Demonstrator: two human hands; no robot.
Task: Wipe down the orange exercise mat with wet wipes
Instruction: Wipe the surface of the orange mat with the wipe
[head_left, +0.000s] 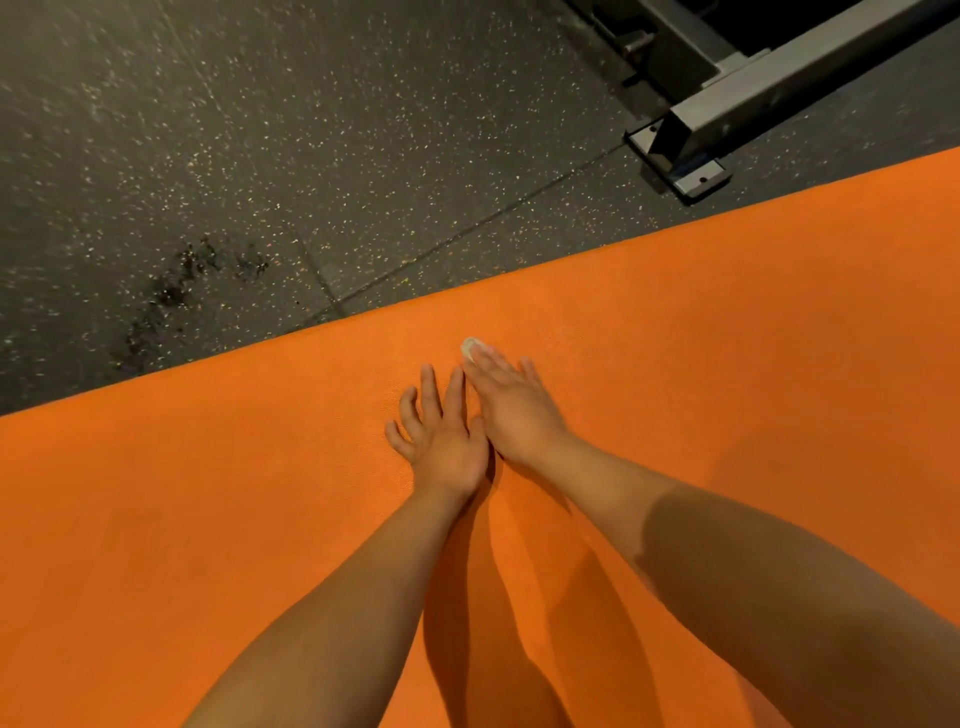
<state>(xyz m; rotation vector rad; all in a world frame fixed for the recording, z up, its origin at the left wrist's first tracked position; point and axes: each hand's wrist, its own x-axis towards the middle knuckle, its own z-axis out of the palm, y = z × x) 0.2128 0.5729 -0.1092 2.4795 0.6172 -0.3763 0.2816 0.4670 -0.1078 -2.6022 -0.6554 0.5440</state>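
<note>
The right hand (511, 410) presses a small wet wipe (470, 348) under straight fingers (493, 365) onto the orange mat (727, 364); the left hand (444, 439) rests flat beside it, fingers spread.

A gym: dark speckled rubber floor tiles (311, 130), a grey steel equipment frame (737, 98) upper right, an orange exercise mat (727, 338)

Left hand (441, 441) and right hand (514, 410) both bare, wrists bare, forearms bare right back to the frame's edge; shadow darkens the right forearm (727, 561) behind its wrist.
</note>
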